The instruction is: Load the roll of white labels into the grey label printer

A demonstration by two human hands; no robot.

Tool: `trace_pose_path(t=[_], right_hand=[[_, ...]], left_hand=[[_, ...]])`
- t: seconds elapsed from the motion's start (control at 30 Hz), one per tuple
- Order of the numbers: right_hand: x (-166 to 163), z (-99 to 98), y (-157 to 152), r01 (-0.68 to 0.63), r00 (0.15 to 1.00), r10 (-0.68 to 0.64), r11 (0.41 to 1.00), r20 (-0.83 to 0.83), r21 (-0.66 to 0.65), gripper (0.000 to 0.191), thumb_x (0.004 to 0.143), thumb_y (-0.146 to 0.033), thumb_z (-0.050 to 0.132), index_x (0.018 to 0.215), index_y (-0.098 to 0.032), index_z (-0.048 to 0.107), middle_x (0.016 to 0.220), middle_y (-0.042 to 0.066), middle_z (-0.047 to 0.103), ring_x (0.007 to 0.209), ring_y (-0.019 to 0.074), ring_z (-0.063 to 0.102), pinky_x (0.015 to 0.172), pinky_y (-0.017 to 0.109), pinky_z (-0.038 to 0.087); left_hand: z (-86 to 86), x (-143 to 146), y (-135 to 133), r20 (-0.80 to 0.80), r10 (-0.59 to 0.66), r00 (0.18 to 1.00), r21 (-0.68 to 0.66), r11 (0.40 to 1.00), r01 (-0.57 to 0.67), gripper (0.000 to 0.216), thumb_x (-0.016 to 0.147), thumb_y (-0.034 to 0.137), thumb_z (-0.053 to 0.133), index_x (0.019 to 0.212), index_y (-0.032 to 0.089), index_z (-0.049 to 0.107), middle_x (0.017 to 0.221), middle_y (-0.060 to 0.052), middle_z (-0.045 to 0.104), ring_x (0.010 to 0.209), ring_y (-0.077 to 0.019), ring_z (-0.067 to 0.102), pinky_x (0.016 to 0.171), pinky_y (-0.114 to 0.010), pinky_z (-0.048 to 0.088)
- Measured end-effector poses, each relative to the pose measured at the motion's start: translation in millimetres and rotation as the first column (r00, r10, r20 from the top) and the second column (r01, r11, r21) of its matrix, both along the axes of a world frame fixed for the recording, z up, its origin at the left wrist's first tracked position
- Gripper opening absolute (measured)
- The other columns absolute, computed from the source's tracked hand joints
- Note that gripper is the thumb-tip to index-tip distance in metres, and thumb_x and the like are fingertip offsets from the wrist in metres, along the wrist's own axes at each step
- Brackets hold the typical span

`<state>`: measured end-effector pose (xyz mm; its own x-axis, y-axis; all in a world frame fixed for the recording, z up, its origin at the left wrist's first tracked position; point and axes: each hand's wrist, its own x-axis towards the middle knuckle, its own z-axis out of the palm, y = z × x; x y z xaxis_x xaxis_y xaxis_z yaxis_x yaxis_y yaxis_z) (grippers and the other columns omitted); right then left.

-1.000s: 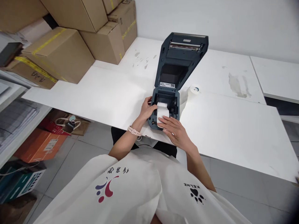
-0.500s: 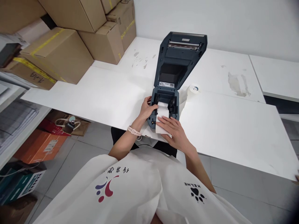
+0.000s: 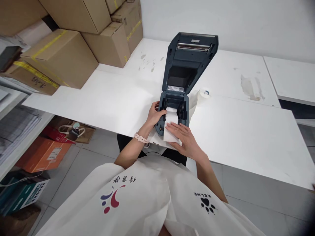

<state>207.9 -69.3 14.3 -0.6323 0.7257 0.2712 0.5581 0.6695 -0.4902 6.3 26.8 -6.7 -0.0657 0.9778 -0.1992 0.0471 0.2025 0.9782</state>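
Observation:
A dark blue-grey label printer (image 3: 174, 97) stands at the table's front edge, its lid (image 3: 183, 70) raised and tilted back. A strip of white label paper (image 3: 171, 117) runs out of its bay over the front edge. My left hand (image 3: 155, 114) grips the printer's left side, with the thumb reaching over the rim beside the paper and the fingers outside. My right hand (image 3: 183, 137) lies across the paper's front end, fingers on top and thumb at the lower edge, pinching it. Under that hand, part of the printer's front is hidden.
A white paper roll (image 3: 203, 94) with a trailing strip rests behind the printer's right side. Cardboard boxes (image 3: 61, 59) are stacked at the table's back left. White shelving (image 3: 29, 137) and an orange box (image 3: 45, 152) are below on the left. A wall rises behind the white table (image 3: 236, 137).
The paper's front end and my right hand have shifted very slightly toward me. My left hand keeps its place on the printer, and the lid stays raised.

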Motion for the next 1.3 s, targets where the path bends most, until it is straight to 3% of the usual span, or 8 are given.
trace_pose_path(t=[0.33,0.6,0.7,0.8,0.93,1.0,1.13,1.3], right_hand=[[-1.0,-1.7,0.0,0.007,1.0,-0.007,1.0,-0.004,0.0,0.053,0.103,-0.031,0.059,0.154,-0.032,0.048,0.161,0.007,0.052,0.153,0.0272,0.044,0.122,0.058,0.04],[32.9,31.8,-10.1,-0.172,0.985,0.165,0.964,-0.053,-0.203,0.058,0.099,-0.047,0.064,0.154,-0.039,0.048,0.158,0.004,0.055,0.149,0.0288,0.05,0.125,0.061,0.039],[55.4,62.6,31.9,-0.118,0.971,0.083,0.983,-0.226,-0.142,0.059,0.098,-0.047,0.067,0.154,-0.036,0.051,0.156,0.004,0.058,0.145,0.0268,0.056,0.121,0.05,0.048],[52.8,91.2,114.9,0.282,0.816,-0.194,0.956,-0.545,0.083,0.058,0.101,-0.051,0.061,0.154,-0.033,0.049,0.162,0.003,0.05,0.152,0.0243,0.046,0.123,0.046,0.044],[19.6,124.7,222.1,0.342,0.619,-0.408,0.909,-0.671,-0.237,0.068,0.104,-0.058,0.033,0.161,-0.021,0.035,0.171,0.001,0.033,0.158,0.019,0.03,0.119,0.025,0.036],[6.6,134.8,242.6,0.224,0.577,-0.448,0.891,-0.683,-0.396,0.077,0.104,-0.06,0.01,0.156,-0.013,0.043,0.161,0.005,0.05,0.15,0.0182,0.045,0.111,0.022,0.043],[6.5,127.4,203.7,0.197,0.538,-0.377,0.926,-0.754,-0.322,0.102,0.097,-0.071,-0.008,0.132,-0.014,0.069,0.131,0.008,0.075,0.127,0.0177,0.07,0.107,0.027,0.055],[14.2,88.8,103.7,0.194,0.633,-0.277,0.961,-0.723,-0.198,0.085,0.106,-0.066,0.009,0.093,-0.018,0.078,0.088,0.01,0.079,0.096,0.0236,0.078,0.101,0.05,0.06]], left_hand=[[8.6,-0.8,-7.6,0.034,-0.023,0.999,-0.028,0.999,0.024,0.07,0.076,0.042,0.077,0.138,0.022,0.051,0.149,-0.015,0.056,0.133,-0.0299,0.057,0.106,-0.041,0.051],[13.9,-4.3,-101.1,0.05,-0.134,0.99,-0.088,0.986,0.138,0.101,0.081,0.059,0.077,0.163,0.032,0.025,0.173,-0.01,0.028,0.16,-0.0344,0.028,0.127,-0.051,0.034],[10.5,-8.1,-112.9,0.047,-0.176,0.983,-0.115,0.977,0.18,0.111,0.078,0.061,0.08,0.165,0.032,0.018,0.175,-0.011,0.023,0.161,-0.0369,0.023,0.128,-0.054,0.031],[8.0,-10.9,-110.0,0.028,-0.205,0.978,-0.112,0.972,0.206,0.115,0.075,0.063,0.082,0.166,0.034,0.017,0.175,-0.011,0.022,0.162,-0.039,0.021,0.128,-0.056,0.032],[4.2,-13.4,-109.4,0.013,-0.226,0.974,-0.065,0.972,0.227,0.114,0.077,0.062,0.08,0.166,0.032,0.016,0.175,-0.011,0.023,0.161,-0.0371,0.025,0.127,-0.052,0.034],[0.7,-16.5,-112.4,0.044,-0.242,0.969,-0.025,0.97,0.244,0.113,0.079,0.061,0.079,0.167,0.03,0.015,0.175,-0.012,0.025,0.159,-0.0348,0.03,0.126,-0.048,0.036],[-6.5,-28.1,-114.9,0.146,-0.258,0.955,0.017,0.966,0.259,0.102,0.085,0.072,0.065,0.166,0.027,0.022,0.175,-0.011,0.025,0.161,-0.0324,0.028,0.129,-0.045,0.033],[0.0,-37.1,-102.9,0.212,-0.101,0.972,-0.049,0.992,0.114,0.089,0.092,0.08,0.039,0.164,0.029,0.027,0.173,-0.012,0.03,0.158,-0.0316,0.035,0.126,-0.048,0.036]])
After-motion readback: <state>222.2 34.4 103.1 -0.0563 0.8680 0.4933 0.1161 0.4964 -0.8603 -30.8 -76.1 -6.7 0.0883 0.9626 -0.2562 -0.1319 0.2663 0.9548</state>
